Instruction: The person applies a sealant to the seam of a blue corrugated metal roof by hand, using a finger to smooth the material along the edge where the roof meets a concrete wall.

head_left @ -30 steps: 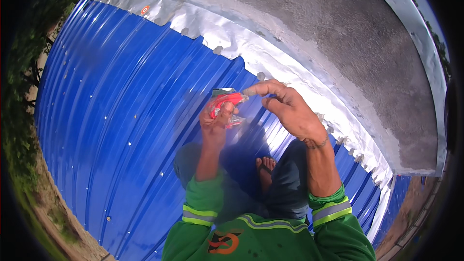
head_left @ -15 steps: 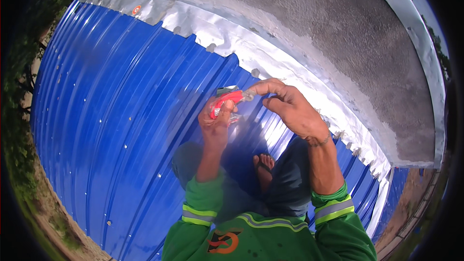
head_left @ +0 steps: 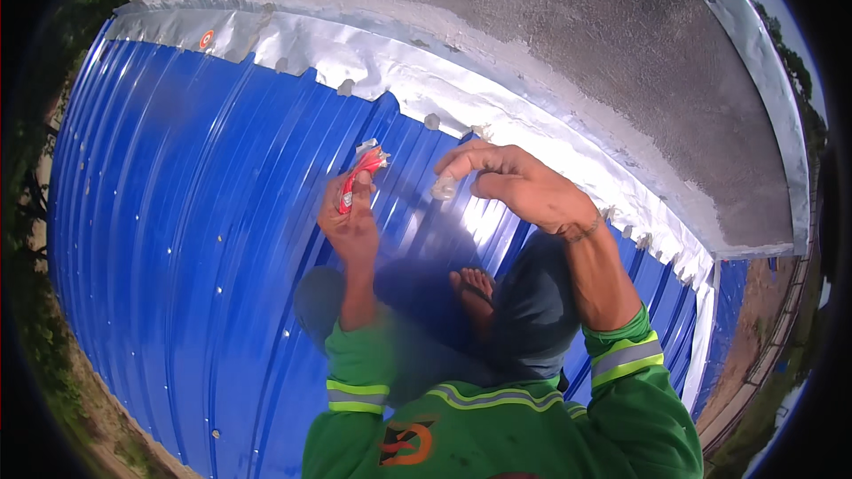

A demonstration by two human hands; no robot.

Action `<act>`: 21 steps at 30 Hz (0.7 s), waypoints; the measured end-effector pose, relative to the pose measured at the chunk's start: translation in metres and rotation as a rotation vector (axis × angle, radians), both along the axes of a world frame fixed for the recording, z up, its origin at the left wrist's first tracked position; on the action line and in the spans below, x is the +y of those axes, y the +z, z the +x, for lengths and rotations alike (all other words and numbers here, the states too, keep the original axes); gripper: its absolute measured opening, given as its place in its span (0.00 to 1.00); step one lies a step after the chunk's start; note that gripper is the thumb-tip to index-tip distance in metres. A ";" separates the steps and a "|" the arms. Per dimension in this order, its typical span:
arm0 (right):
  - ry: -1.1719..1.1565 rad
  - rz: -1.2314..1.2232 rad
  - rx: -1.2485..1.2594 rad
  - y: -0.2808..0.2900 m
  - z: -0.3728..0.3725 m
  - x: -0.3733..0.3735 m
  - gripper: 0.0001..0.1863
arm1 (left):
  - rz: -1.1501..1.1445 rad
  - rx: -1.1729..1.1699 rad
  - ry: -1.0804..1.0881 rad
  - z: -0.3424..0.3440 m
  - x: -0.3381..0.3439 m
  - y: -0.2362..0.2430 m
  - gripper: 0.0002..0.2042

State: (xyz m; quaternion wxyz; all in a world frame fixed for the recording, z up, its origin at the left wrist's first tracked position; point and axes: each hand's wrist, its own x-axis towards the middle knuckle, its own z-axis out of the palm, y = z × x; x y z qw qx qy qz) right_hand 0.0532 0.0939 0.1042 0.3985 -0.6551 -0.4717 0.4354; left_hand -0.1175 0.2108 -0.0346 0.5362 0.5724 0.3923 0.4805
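Note:
My left hand [head_left: 348, 222] is closed around a small crumpled red packet [head_left: 362, 179] with silvery edges, its torn-looking top pointing up. To its right, my right hand [head_left: 524, 184] hangs over the blue roof, fingers bent and thumb tucked close to them. A soft translucent grey lump of paste [head_left: 444, 187] clings to its fingertips. A gap separates that lump from the packet. Beneath both hands lies the ribbed blue metal roof sheet [head_left: 169, 239]. Just beyond my right hand, wrinkled silver flashing [head_left: 532, 115] covers the sheet's upper edge.
A grey plastered wall [head_left: 568, 27] rises beyond the flashing. Grey dabs [head_left: 432, 121] sit along the flashing's lower edge. My sandalled foot [head_left: 475, 288] rests on the sheet between my knees. Screw heads [head_left: 220, 290] dot the ribs, and the roof ends at far left above ground and trees.
My hands have moved apart; the left went leftward with the red packet. The right has come away from the packet with the grey lump on its fingertips. The view has shifted slightly.

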 end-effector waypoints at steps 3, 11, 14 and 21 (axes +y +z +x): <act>-0.151 -0.004 0.009 0.014 0.032 -0.042 0.19 | -0.188 -0.117 0.055 -0.020 0.025 -0.020 0.12; -1.175 -0.251 -0.117 -0.184 0.145 -0.297 0.22 | -0.059 0.231 -0.055 -0.049 0.113 -0.051 0.16; -1.154 -0.271 -0.075 -0.273 0.139 -0.326 0.26 | 0.022 0.437 -0.245 -0.065 0.151 -0.065 0.14; -1.225 -0.072 -0.014 -0.354 0.172 -0.300 0.34 | -0.133 0.554 -0.326 -0.095 0.189 -0.129 0.10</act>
